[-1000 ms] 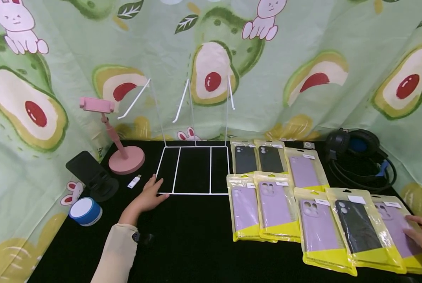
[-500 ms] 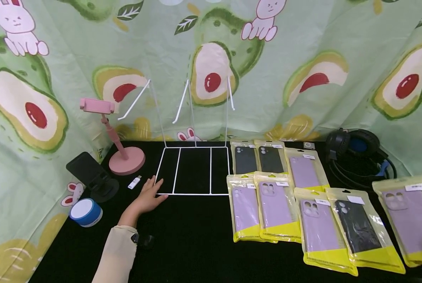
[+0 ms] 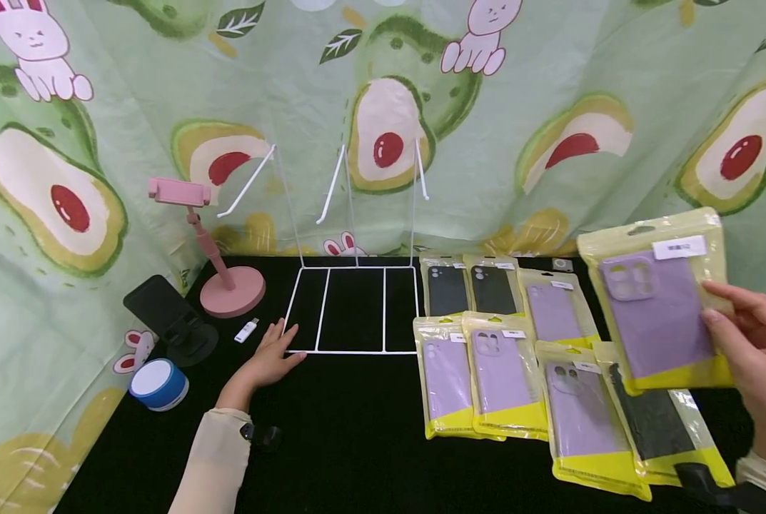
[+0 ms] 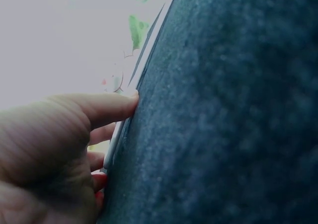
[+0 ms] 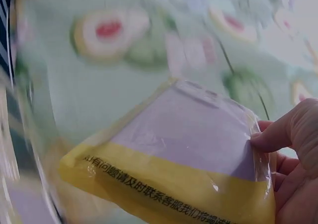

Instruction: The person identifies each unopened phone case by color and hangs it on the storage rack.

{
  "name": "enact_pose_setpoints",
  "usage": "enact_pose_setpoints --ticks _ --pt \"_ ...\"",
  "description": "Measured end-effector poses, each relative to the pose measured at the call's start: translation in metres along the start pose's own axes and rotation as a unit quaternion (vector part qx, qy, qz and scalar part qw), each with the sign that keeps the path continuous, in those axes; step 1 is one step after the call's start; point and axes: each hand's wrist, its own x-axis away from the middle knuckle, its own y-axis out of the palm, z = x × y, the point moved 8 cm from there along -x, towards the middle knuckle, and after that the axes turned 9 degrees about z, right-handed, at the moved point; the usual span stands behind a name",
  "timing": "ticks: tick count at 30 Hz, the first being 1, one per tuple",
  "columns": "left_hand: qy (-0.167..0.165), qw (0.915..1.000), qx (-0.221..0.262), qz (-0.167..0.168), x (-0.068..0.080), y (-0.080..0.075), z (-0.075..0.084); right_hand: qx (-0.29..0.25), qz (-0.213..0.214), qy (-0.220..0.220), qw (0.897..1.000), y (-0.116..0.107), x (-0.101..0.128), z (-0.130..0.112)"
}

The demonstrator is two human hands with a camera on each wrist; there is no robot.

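Observation:
My right hand (image 3: pixel 764 357) pinches the right edge of a packaged purple phone case (image 3: pixel 660 318), lifted in front of the right end of the table. Its clear bag has a yellow bottom band and a white label. In the right wrist view the thumb lies on the front of the bag (image 5: pixel 194 129), the fingers behind. At the table's centre-left, my left hand (image 3: pixel 269 359) rests with spread fingers on the front left corner of a white wire display rack (image 3: pixel 350 352). The left wrist view shows the thumb touching the rack's wire (image 4: pixel 149 55). Three hooks (image 3: pixel 333 184) on the rack hang bare.
Several more bagged phone cases (image 3: pixel 500 375), purple and black, lie right of the rack. A pink phone stand (image 3: pixel 231 289), black phone stand (image 3: pixel 164 314), blue-and-white round container (image 3: pixel 158 385) and white USB stick (image 3: pixel 246 330) stand or lie at left. A patterned curtain (image 3: pixel 479 171) hangs behind.
My right hand has picked up the rightmost purple phone case packet and brought it up and to the left, over the packets and in front of the headphones. The left hand stays at the rack corner.

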Motion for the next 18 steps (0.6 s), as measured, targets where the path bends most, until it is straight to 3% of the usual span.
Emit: enact_pose_setpoints --ticks 4,7,11,15,18 --pt "-0.004 1.0 -0.005 -0.005 -0.001 0.001 0.0 -0.065 -0.064 -0.048 0.995 0.051 0.011 -0.063" --pt "-0.004 0.9999 -0.008 -0.007 -0.001 0.002 -0.001 -0.166 -0.125 -0.082 0.975 0.091 0.021 -0.098" --pt "-0.004 0.9999 -0.015 -0.007 -0.001 0.0 -0.003 -0.283 -0.177 -0.099 0.937 0.143 0.037 -0.137" --pt "-0.008 0.9997 -0.019 -0.009 -0.002 -0.001 -0.002 -0.331 -0.214 -0.088 0.915 0.194 0.051 -0.162" --pt "-0.002 0.9998 -0.017 -0.008 -0.002 0.0 0.0 -0.336 -0.249 -0.069 0.906 0.227 0.058 -0.172"
